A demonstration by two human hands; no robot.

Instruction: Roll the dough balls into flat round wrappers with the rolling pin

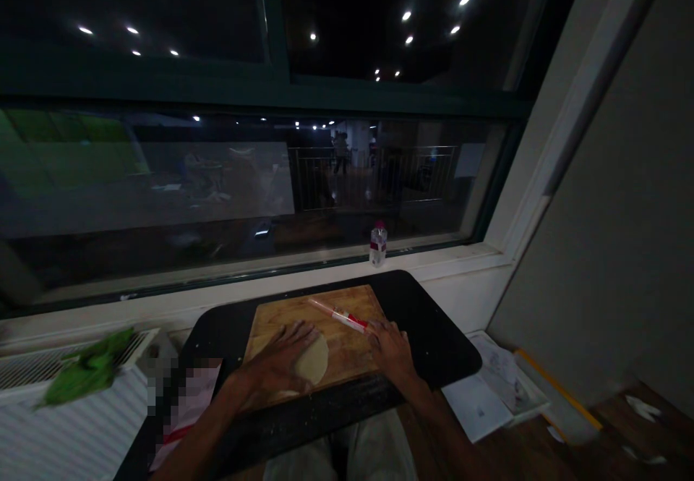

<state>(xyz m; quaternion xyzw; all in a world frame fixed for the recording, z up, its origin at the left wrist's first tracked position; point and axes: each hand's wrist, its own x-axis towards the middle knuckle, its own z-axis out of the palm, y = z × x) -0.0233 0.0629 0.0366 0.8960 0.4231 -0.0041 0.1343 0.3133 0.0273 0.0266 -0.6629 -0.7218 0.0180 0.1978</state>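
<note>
A flat round of pale dough [314,362] lies on a wooden cutting board [347,365]. My left hand [287,358] rests spread over the left part of the dough, hiding some of it. In my right hand [391,351] is the near end of a rolling pin [339,315] with a red and white wrapper or label. The pin slants across the upper right of the board, its free end pointing to the far left. A gap shows between pin and dough.
The board sits on a black table [444,343] with scattered crumbs. A clear bottle [378,246] with a red cap stands on the windowsill beyond. Left are a white radiator [65,430] and a green cloth [90,372]; right, a white box [480,401] with papers.
</note>
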